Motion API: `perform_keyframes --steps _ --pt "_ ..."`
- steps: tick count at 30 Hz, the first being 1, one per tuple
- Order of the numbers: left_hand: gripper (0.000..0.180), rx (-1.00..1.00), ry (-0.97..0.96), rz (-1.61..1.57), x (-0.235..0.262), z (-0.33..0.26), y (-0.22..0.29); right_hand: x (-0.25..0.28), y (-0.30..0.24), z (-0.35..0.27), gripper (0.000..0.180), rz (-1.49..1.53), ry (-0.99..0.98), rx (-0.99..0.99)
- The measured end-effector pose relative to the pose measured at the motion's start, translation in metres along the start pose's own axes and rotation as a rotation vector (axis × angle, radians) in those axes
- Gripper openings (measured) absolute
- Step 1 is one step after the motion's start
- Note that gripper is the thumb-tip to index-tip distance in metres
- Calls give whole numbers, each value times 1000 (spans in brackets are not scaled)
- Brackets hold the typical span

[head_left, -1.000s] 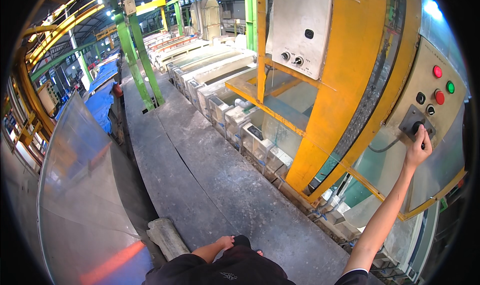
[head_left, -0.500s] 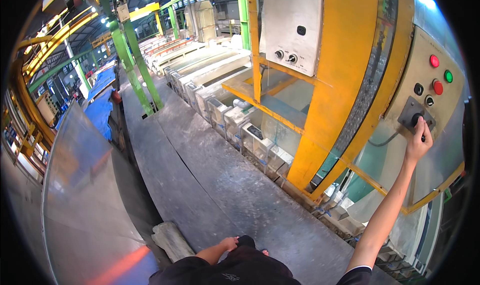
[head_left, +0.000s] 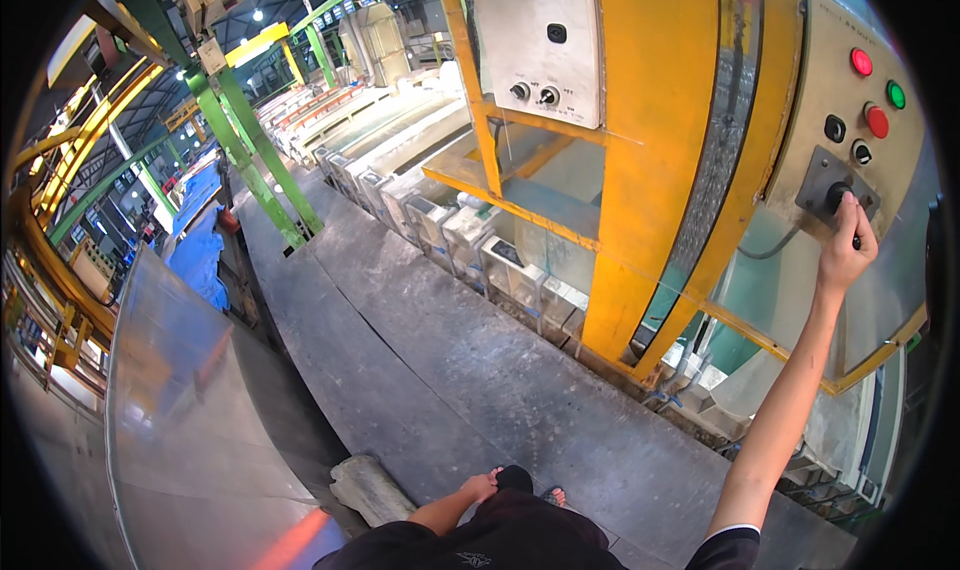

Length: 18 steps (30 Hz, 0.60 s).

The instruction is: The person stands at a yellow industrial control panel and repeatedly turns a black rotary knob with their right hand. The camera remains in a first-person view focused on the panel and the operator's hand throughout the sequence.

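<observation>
At the far right, my right hand [head_left: 848, 252] is closed around the black joystick lever [head_left: 838, 198], with my bare forearm stretched up toward it. The lever sits on a dark square plate [head_left: 812, 184] low on a beige control panel [head_left: 822, 65]. Above it on the panel are two red buttons [head_left: 876, 122], a green button [head_left: 895, 95] and two black switches [head_left: 861, 153]. My left hand [head_left: 482, 487] is held low by my body, its fingers curled against a dark rounded thing [head_left: 515, 479]. What that hand holds, if anything, I cannot make out.
A yellow frame [head_left: 655, 100] carries a grey switch box [head_left: 540, 45]. Along the grey walkway [head_left: 440, 340] runs a row of tanks [head_left: 405, 195] on the right. A metal sheet barrier [head_left: 190, 390] borders the left. Green posts [head_left: 250, 155] stand ahead.
My view has shifted, so the yellow frame and switch box appear further left. My right hand stays on the lever. More of my sandalled foot shows beside my left hand.
</observation>
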<state>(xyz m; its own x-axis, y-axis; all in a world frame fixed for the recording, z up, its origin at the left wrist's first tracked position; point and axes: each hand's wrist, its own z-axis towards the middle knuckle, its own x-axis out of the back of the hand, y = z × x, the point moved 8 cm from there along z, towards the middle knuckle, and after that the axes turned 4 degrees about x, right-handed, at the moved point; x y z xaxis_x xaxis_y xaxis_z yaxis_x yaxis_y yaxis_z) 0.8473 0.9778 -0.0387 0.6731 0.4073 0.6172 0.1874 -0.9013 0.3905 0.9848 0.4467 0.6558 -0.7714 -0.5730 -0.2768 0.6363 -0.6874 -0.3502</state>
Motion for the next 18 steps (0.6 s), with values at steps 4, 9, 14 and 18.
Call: perform_keyframes --steps 4,9,14,18 --pt "37 -48 -18 70 -3 5 3 5 17 2 19 -35 -82 25" --pt "33 -59 -7 40 -1 3 9 1 5 0 19 -1 -10 22" --pt "33 -101 -24 100 -11 11 3 2 11 1 20 -8 -34 21" --pt "36 -140 2 88 -7 4 8 4 19 1 21 29 -70 26"
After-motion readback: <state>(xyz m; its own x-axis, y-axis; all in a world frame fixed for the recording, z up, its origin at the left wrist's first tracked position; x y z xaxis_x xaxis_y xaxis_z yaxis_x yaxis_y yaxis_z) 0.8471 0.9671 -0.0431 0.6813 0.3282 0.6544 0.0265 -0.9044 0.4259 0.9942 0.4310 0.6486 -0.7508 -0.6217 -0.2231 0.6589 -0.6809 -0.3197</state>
